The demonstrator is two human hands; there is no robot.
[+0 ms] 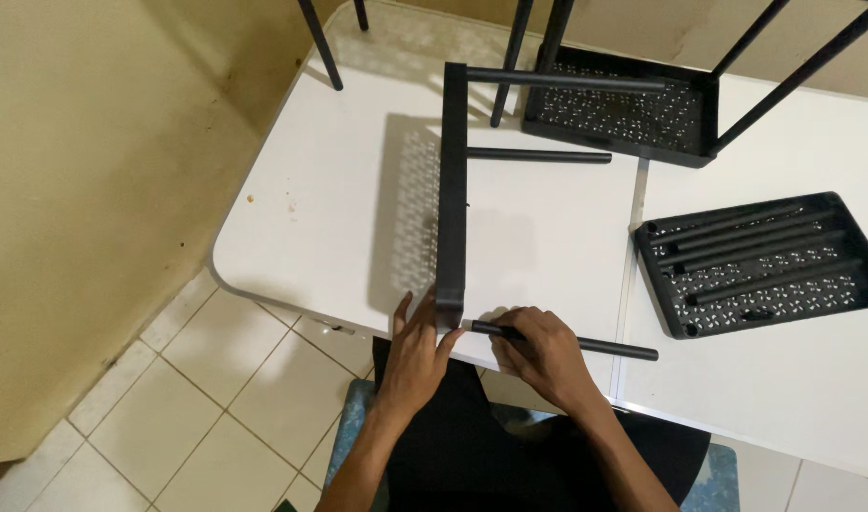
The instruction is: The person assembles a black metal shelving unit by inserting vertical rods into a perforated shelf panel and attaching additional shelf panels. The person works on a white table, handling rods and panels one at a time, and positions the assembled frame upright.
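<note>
Steadying the near corner of an upright black perforated tray (451, 190), the person's left hand (417, 353) is pressing its spread fingers against the tray's lower end, palm open, thumb up against the corner rather than wrapped round anything. The right hand (546, 356) is curling its fingers over a black rod (600, 347), pinching it near its left tip; that tip is sitting just beside the tray's bottom corner, almost touching it. The rod's long axis is running left to right along the near edge of the white table (311, 228), at a right angle to the tray, which is standing on its long edge and stretching away from the person. So the rod's free end is pointing out to the right, well clear of both hands, and the right hand is the nearer one to the joint. Two more rods are already sticking out sideways from the tray's far end. Off to the right, a second tray (847, 284) is lying flat with loose rods in it, and a third tray (624, 114) is sitting at the back with legs rising from it. Tiled floor is showing below.
</note>
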